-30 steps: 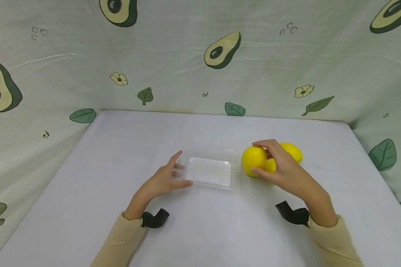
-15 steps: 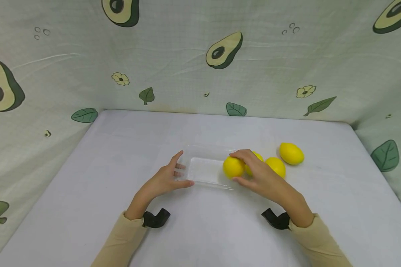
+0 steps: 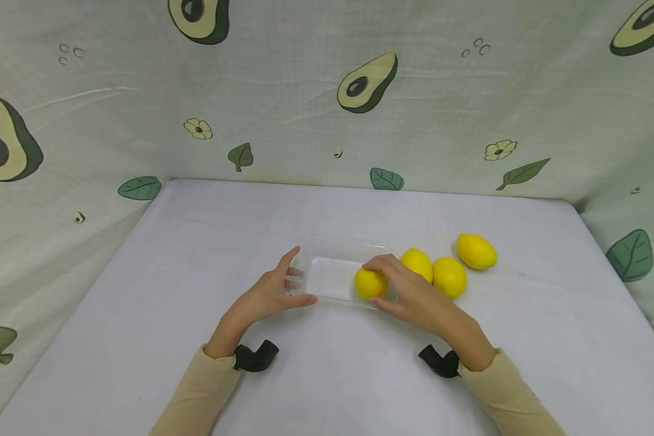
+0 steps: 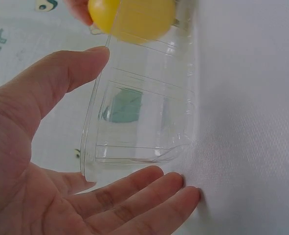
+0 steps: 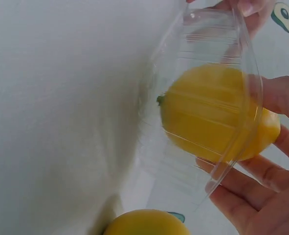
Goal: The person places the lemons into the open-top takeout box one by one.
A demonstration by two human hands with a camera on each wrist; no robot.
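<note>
A clear plastic container (image 3: 332,277) lies on the table between both hands. My left hand (image 3: 271,292) is at its left end. In the left wrist view, the thumb (image 4: 88,66) touches the long rim while the fairly straight fingers (image 4: 139,208) lie along the end wall. My right hand (image 3: 414,298) grips a yellow lemon (image 3: 369,284) at the container's right end. Through the clear wall in the right wrist view, this lemon (image 5: 208,112) shows its green tip down and its other end above the rim, with fingers and thumb around it.
Right of the container, two lemons (image 3: 417,264) (image 3: 449,277) lie side by side, close beyond my right hand. Another lemon (image 3: 476,251) lies farther back to the right. A cloth with avocado prints (image 3: 283,91) hangs behind the white table (image 3: 223,224).
My right hand has carried the lemon leftward from beside the other lemons, then down into the container's right end. The left hand has stayed at the container's left end.
</note>
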